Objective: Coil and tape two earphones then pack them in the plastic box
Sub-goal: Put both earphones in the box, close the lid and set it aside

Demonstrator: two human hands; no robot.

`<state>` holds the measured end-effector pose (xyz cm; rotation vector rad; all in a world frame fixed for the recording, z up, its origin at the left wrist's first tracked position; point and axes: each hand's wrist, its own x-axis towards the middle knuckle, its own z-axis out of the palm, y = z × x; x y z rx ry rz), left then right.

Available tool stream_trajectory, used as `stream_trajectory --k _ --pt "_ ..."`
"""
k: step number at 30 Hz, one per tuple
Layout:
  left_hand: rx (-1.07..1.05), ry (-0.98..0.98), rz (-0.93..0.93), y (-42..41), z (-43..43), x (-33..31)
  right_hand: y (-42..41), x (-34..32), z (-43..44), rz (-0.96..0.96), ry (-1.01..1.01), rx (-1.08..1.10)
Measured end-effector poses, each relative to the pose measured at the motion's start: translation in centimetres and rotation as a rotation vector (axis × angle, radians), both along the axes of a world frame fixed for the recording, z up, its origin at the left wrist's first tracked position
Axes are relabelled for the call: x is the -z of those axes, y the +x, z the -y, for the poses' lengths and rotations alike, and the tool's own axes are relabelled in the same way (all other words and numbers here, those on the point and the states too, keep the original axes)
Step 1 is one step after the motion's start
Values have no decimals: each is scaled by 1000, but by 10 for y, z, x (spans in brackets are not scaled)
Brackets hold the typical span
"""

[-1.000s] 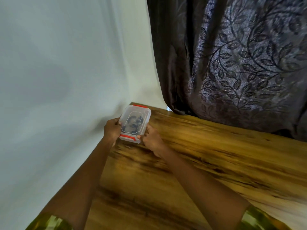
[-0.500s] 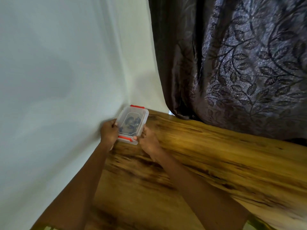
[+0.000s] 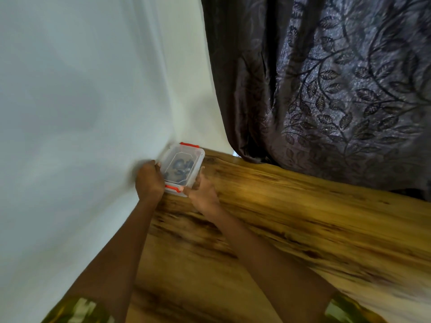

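Head view: fingers [image 3: 157, 166] of left hand [image 3: 149, 181] and right hand [image 3: 203, 194] still grip plastic box [image 3: 186, 157].

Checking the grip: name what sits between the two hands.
The lidded plastic box, gripped by the left hand and right hand, per the head view.

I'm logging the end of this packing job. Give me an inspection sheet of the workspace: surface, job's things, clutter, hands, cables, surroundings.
Surface: wooden table, strong grain.
Job's things: plastic box, clear, red clips, lid on, at the table's far corner by the white wall; dark earphones show through the lid.
Clutter: nothing seen.
Hands: left hand grips the box's left side; right hand grips its near right corner.
Cables: none outside the box.
Surroundings: white wall at left; dark leaf-patterned curtain behind.
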<state>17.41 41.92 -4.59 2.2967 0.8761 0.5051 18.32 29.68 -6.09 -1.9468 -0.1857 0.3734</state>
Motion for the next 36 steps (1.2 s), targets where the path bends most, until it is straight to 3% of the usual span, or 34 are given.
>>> stream_trajectory --k 9,14,22,27,32,36 --pt "129 30 118 -29 81 -23 -37 -32 76 134 54 0" --pt "342 -22 262 -51 146 -25 -63 -37 148 240 33 98" --pt "619 -97 292 -86 283 -34 -120 -49 288 322 52 279" --pt "785 -126 248 -102 382 -31 -170 -49 388 377 -12 421" --pt "961 -183 93 -121 482 -20 -213 -33 495 450 -233 678" --pt "1170 -209 -30 -140 553 1 -249 -10 572 397 -397 877"
